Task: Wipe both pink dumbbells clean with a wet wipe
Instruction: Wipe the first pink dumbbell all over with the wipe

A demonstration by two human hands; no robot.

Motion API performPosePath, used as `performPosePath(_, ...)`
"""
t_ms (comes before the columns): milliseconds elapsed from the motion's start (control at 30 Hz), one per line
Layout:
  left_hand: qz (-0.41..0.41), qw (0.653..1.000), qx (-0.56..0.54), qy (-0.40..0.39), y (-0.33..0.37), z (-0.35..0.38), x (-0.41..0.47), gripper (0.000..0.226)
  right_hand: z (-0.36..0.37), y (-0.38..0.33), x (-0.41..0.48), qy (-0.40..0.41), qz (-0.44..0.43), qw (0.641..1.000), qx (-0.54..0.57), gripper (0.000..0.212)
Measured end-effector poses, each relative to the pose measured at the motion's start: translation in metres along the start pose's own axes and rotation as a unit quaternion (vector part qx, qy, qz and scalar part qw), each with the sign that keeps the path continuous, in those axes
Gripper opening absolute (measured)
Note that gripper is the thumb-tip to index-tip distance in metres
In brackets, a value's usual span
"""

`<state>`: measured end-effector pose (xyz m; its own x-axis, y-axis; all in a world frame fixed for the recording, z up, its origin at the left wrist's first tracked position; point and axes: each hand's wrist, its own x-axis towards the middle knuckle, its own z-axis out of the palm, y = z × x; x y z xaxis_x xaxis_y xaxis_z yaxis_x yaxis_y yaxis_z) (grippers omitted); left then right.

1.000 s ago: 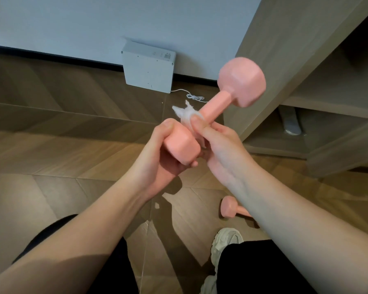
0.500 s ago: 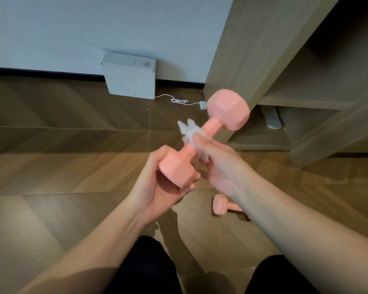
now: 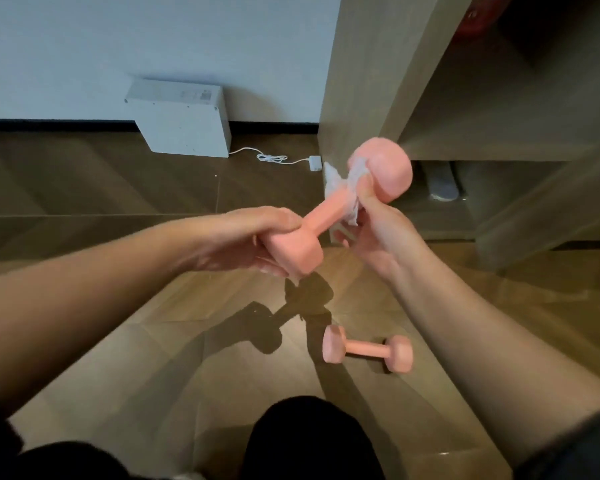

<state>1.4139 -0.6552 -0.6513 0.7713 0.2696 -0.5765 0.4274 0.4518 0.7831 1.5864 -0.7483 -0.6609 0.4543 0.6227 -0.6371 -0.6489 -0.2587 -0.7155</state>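
I hold a pink dumbbell (image 3: pixel 329 216) tilted in the air, its far head up to the right. My left hand (image 3: pixel 253 237) grips its near head. My right hand (image 3: pixel 378 233) pinches a white wet wipe (image 3: pixel 347 188) wrapped around the handle just below the far head. A second pink dumbbell (image 3: pixel 368 351) lies on the wooden floor below my right forearm, untouched.
A white box (image 3: pixel 184 123) leans against the wall, with a white cable and plug (image 3: pixel 291 161) trailing right. A wooden shelf unit (image 3: pixel 378 81) stands at right, a grey shoe (image 3: pixel 442 183) under its lowest shelf. My dark-trousered knees show at the bottom.
My right hand has slid the wipe up the handle from near the lower head to just under the far head. The view has dropped, showing all of the floor dumbbell.
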Motion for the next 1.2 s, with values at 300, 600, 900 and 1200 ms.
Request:
performPosePath(300, -0.071, 0.972, 0.207, 0.082, -0.073, -0.012, 0.123, 0.047, 0.01, 0.056, 0.095, 0.101, -0.003, 0.985, -0.136, 0.016)
performPosePath(600, -0.166, 0.953, 0.04, 0.251, -0.136, -0.049, 0.23, 0.046, -0.06, 0.094, 0.174, 0.161, -0.031, 0.935, -0.315, 0.014)
performPosePath(900, -0.131, 0.935, 0.138, 0.301, -0.125, -0.068, 0.313, 0.047, -0.109, 0.099, 0.224, 0.159, -0.069, 0.812, -0.557, 0.025)
performPosePath(1200, -0.112, 0.933, 0.131, 0.315, -0.112, -0.074, 0.363, 0.046, -0.132, 0.096, 0.236, 0.17, -0.044, 0.766, -0.618, 0.019)
